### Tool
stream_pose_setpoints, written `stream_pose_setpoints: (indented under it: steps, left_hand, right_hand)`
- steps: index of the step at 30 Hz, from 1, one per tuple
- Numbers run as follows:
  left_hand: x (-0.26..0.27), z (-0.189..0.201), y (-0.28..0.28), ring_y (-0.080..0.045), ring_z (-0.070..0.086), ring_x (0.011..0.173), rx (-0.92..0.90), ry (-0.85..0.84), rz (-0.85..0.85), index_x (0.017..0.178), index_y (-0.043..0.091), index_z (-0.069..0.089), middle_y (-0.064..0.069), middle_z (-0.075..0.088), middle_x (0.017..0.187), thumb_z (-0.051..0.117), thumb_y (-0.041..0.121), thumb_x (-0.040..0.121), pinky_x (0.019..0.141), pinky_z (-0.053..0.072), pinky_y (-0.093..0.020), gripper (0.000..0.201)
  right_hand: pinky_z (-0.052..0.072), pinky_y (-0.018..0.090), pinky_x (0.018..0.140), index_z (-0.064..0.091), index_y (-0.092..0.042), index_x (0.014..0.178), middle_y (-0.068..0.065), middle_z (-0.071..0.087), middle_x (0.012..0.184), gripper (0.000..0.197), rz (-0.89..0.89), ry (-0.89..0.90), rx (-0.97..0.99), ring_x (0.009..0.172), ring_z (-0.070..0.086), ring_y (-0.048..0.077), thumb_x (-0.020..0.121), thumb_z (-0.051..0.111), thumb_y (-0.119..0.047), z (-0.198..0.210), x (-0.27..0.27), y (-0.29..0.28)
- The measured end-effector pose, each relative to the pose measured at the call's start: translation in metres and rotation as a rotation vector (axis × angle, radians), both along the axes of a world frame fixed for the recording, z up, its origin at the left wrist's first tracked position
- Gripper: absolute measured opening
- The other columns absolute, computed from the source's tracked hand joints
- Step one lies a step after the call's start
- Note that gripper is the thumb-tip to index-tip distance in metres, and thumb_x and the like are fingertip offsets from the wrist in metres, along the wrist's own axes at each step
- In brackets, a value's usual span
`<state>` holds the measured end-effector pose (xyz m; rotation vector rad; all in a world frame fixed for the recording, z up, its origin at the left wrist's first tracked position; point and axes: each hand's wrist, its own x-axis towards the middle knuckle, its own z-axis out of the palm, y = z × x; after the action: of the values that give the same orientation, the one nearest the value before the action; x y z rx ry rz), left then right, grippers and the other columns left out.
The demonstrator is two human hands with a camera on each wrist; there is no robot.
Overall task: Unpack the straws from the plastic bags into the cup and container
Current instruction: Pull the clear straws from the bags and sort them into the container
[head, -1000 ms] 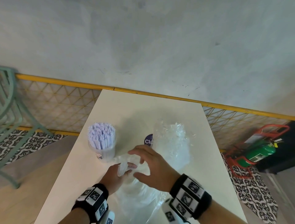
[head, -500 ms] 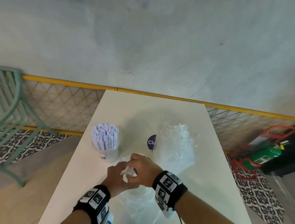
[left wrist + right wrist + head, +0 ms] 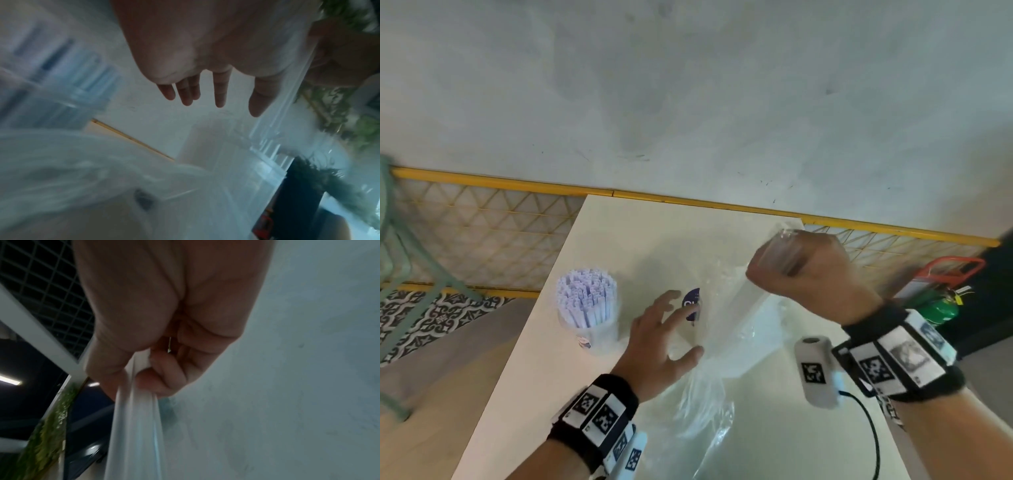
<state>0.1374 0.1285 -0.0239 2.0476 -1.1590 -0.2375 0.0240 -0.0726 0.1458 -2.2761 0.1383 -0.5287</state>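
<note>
Grey plaster wall [image 3: 688, 85] behind a cream table [image 3: 619, 233], with a yellow-railed mesh fence [image 3: 482, 233] along its far edge. Off the left edge, part of a green chair [image 3: 400, 260]. Near the table's left edge, upright, a clear cup [image 3: 595, 329] packed with white paper-wrapped straws [image 3: 585, 291]. Just right of it, left hand [image 3: 657, 342] hovering palm down, fingers spread and relaxed, gripping nothing. At the middle, crumpled clear plastic bag [image 3: 722, 342], its top lifted off the table. Toward the right edge, right hand [image 3: 808, 274] raised, fist curled tight around the bag's gathered end. Off the right edge, a green fire extinguisher [image 3: 941, 308] in a red stand.
</note>
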Motion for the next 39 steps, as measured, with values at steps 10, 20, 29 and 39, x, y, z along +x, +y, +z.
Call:
stream_pose_setpoints:
  steps: [10, 20, 29, 39]
  left_hand:
    - [-0.017, -0.005, -0.037, 0.004, 0.022, 0.143, -0.049, 0.237, -0.06, 0.144, 0.039, 0.038, 0.029, 0.019, 0.15, 0.07, 0.037, 0.085, 0.119, 0.023, -0.028, 0.067]
    - [-0.014, -0.006, -0.037, 0.009, 0.046, 0.126, -0.12, 0.349, -0.033, 0.126, 0.06, 0.036, 0.031, 0.029, 0.147, 0.07, 0.043, 0.075, 0.106, 0.034, -0.014, 0.064]
    - [-0.016, -0.009, -0.039, 0.003, 0.051, 0.122, -0.145, 0.534, 0.056, 0.139, 0.035, 0.032, 0.018, 0.044, 0.138, 0.077, 0.017, 0.078, 0.092, 0.04, -0.01, 0.078]
    - [-0.014, -0.009, -0.04, 0.004, 0.045, 0.13, -0.029, 0.472, 0.028, 0.148, 0.035, 0.029, 0.015, 0.049, 0.142, 0.072, 0.035, 0.081, 0.113, 0.037, -0.03, 0.08]
  right_hand:
    - [0.053, 0.019, 0.066, 0.074, -0.017, 0.071, -0.007, 0.074, 0.083, 0.01, -0.005, 0.102, 0.066, 0.074, 0.07, 0.01, 0.074, 0.083, -0.015, -0.011, 0.0, -0.029]
    - [0.042, 0.012, 0.072, 0.068, -0.022, 0.103, -0.009, 0.065, 0.096, 0.042, 0.039, 0.403, -0.155, 0.083, 0.056, 0.0, 0.075, 0.078, -0.051, -0.102, 0.014, -0.012]
    - [0.039, 0.009, 0.094, 0.04, -0.028, 0.143, -0.016, 0.046, 0.139, 0.064, 0.024, 0.191, -0.257, 0.119, 0.048, -0.001, 0.088, 0.058, -0.056, -0.059, 0.013, 0.002]
    - [0.042, 0.039, 0.11, 0.047, -0.007, 0.142, 0.005, 0.053, 0.144, 0.053, -0.049, 0.289, -0.728, 0.137, 0.046, 0.021, 0.103, 0.03, -0.038, -0.127, 0.021, 0.023]
